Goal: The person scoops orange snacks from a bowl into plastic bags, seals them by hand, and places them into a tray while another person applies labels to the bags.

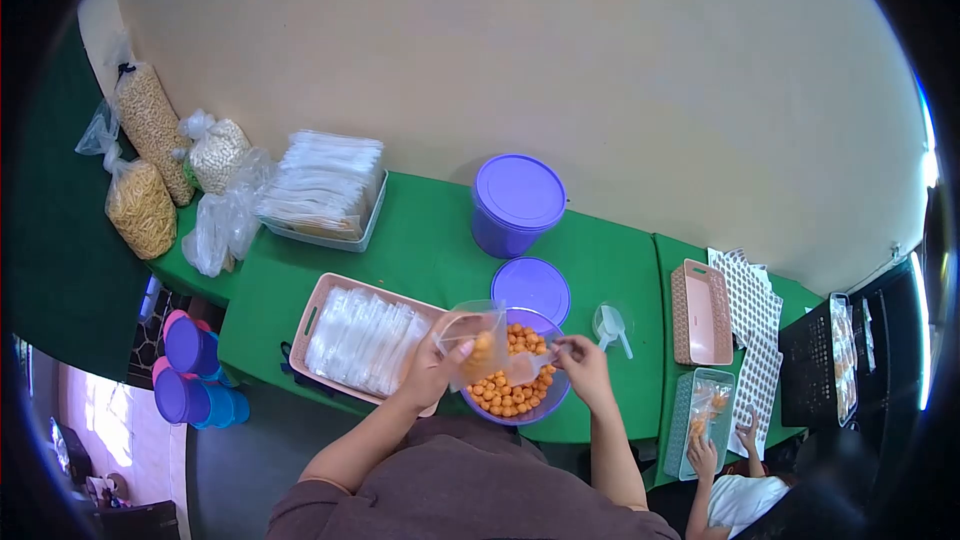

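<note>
My left hand (432, 368) is closed on a clear plastic bag (480, 328) with a few orange snack balls low inside it. The bag is held over the left side of a purple tub (564, 402). Round orange snack balls (505, 398) fill much of this tub, which stands at the table edge in front of me. In my right hand (584, 370) is the handle of a pale translucent scoop (523, 370). The scoop's head is over the balls, beside the bag; its contents are hard to make out.
Left of the tub, a pink basket (312, 312) holds flat clear bags; a grey basket (365, 230) behind holds more. A purple lid (531, 292), lidded purple bucket (520, 205) and spare scoop (617, 325) lie beyond. At right, another person's hands (703, 455) work over a basket (680, 440).
</note>
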{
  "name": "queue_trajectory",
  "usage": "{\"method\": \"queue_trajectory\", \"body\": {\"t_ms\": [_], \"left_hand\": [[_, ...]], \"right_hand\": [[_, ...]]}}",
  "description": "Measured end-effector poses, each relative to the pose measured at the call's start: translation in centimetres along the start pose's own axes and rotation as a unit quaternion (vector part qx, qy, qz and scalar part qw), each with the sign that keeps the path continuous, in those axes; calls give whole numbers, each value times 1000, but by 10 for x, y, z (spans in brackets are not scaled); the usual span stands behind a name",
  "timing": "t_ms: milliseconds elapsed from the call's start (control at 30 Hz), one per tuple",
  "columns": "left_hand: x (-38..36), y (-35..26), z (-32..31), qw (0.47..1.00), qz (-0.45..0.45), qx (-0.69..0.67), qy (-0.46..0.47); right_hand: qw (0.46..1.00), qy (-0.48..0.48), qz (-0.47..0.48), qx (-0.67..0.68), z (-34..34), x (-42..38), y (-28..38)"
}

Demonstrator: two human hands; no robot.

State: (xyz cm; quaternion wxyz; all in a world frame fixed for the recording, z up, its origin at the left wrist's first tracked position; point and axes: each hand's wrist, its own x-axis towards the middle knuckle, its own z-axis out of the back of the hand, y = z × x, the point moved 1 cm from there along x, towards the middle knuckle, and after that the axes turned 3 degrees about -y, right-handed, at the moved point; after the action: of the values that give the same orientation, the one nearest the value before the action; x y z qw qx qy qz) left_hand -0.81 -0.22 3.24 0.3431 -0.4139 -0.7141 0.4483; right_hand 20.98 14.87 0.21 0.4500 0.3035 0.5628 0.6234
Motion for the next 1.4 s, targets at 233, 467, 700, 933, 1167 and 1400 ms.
{"method": "queue_trajectory", "body": {"t_ms": [233,467,700,933,1167,1400], "left_hand": [[1,10,-5,997,46,-51,-25],[-3,8,-17,998,-13,38,42],[-6,8,-10,992,6,123,-38],[-2,-1,2,992,80,77,59],[19,13,86,929,-18,343,-137],[-11,103,122,755,98,644,-81]], "right_hand": [[935,-77,245,-245,-33,-24,50],[978,99,148,108,-67,-35,55],[991,51,114,51,-69,-43,58],[980,170,101,28,-41,-39,63],[915,-367,60,-155,132,-8,18],[678,-610,140,-385,272,-19,-85]]}}
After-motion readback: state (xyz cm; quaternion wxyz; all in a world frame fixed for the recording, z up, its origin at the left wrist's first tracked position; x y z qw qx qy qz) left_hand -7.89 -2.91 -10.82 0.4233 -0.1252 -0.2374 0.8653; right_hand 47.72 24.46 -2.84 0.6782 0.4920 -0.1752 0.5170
